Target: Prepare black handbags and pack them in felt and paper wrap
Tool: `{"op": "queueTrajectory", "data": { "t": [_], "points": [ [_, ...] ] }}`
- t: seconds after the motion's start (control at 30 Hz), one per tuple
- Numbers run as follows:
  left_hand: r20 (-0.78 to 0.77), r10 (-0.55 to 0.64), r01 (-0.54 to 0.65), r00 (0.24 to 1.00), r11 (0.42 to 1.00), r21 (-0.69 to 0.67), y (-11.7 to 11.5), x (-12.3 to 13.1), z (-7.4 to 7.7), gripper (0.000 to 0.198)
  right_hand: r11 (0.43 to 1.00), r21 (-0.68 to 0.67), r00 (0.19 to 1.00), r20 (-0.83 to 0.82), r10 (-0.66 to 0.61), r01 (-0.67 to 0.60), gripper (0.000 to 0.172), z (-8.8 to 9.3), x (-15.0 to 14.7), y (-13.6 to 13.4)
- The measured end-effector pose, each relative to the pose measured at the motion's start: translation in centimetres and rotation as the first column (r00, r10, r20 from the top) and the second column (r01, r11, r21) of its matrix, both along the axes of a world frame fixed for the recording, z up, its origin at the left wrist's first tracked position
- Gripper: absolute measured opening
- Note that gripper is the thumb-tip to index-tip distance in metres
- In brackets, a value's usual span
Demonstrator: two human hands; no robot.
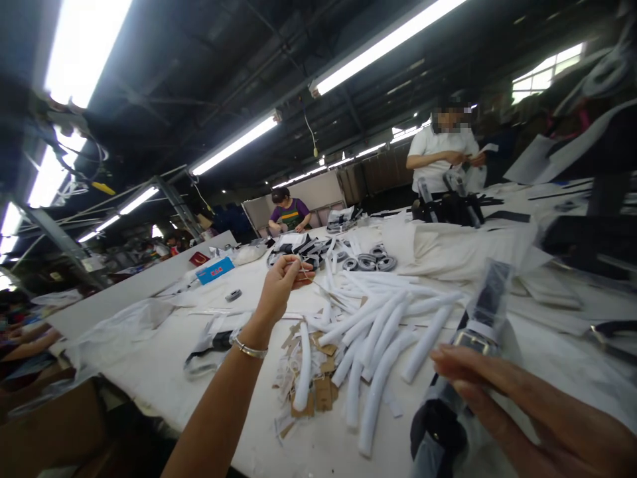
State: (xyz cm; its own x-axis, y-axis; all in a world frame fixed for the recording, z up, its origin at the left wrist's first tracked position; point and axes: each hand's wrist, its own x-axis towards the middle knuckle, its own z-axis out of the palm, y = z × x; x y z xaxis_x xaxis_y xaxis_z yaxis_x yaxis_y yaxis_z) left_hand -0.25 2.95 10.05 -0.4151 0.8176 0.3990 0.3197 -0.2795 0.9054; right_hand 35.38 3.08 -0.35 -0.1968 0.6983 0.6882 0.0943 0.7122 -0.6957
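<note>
Here, a thin pale strip (304,270) sits pinched between the thumb and fingertips of the left hand (279,284), held up over the middle of the table (149,372). The strip is too fine and blurred to tell what it is made of. The left arm stretches forward from the near edge, forearm rising, wrist bent so the closed fingers point right. A bracelet (249,348) circles the wrist.

The right hand (522,411) comes in from the near right corner, palm turned partly up, fingers loosely spread and pointing left. It grips nothing. Just beyond its fingertips lies a black belt (490,292) inside a clear sleeve (502,318), with its metal buckle (470,340) closest to the fingers. Whether the fingers touch the sleeve cannot be told, because the hand is blurred.

Between the two hands lies a loose heap of white tubes (378,332), which fans out from the middle of the table toward the near edge. Cardboard scraps (321,388) lie under and beside the tubes on the left.

Farther back, grey rolls (368,262) lie near crumpled white cloth (448,249). A clear bag (119,325) slumps at the left edge, and a blue box (215,271) lies beyond it.

A person in white (440,159) stands at the far right edge with both hands raised to the chest. A person in purple (288,214) bends over the far end.
</note>
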Motion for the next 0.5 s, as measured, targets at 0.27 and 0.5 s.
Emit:
{"op": "queueTrajectory", "data": {
  "t": [0.27, 0.5],
  "points": [
    [0.148, -0.317, 0.311, 0.937, 0.948, 0.062, -1.4, 11.1, 4.3, 0.03, 0.97, -0.09, 0.964, 0.12, 0.237, -0.228, 0.056, 4.9, -4.8, -0.1],
    [0.341, -0.453, 0.453, 0.824, 0.888, 0.083, -2.8, 15.1, 3.9, 0.024, 0.971, -0.188, 0.985, 0.062, 0.159, -0.145, 0.026, 4.8, -1.9, -0.7]
  ]
}}
